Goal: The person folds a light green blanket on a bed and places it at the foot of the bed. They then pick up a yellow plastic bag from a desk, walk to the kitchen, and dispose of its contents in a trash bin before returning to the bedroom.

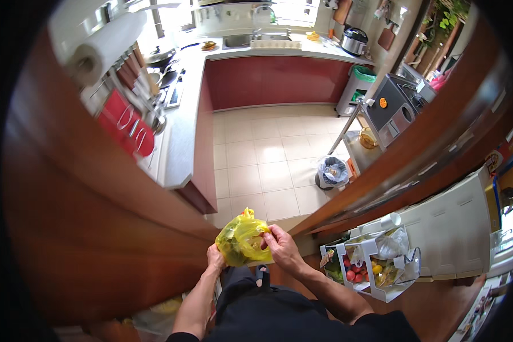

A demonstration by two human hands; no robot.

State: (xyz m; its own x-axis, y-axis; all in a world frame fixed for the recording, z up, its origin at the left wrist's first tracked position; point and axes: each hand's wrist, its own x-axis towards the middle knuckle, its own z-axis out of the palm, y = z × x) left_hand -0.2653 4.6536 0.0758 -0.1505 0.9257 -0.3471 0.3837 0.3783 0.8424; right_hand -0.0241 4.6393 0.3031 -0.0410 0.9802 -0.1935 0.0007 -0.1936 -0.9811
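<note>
A thin yellow plastic bag [237, 239] hangs in front of my body, held between both hands. Something dark green shows through its left side; what it is I cannot make out. My left hand [215, 257] is closed on the bag's left lower side, with most of its fingers hidden behind the plastic. At the bag's right edge, my right hand [281, 246] pinches the plastic near a loop that looks like a handle.
I stand at a doorway between brown wooden frames [370, 194]. Ahead lies a tiled floor [257, 154] with a lined trash bin [332, 172] at its right. A white rack [371, 246] of vegetables and fruit stands at my right. A counter [185, 149] runs along the left.
</note>
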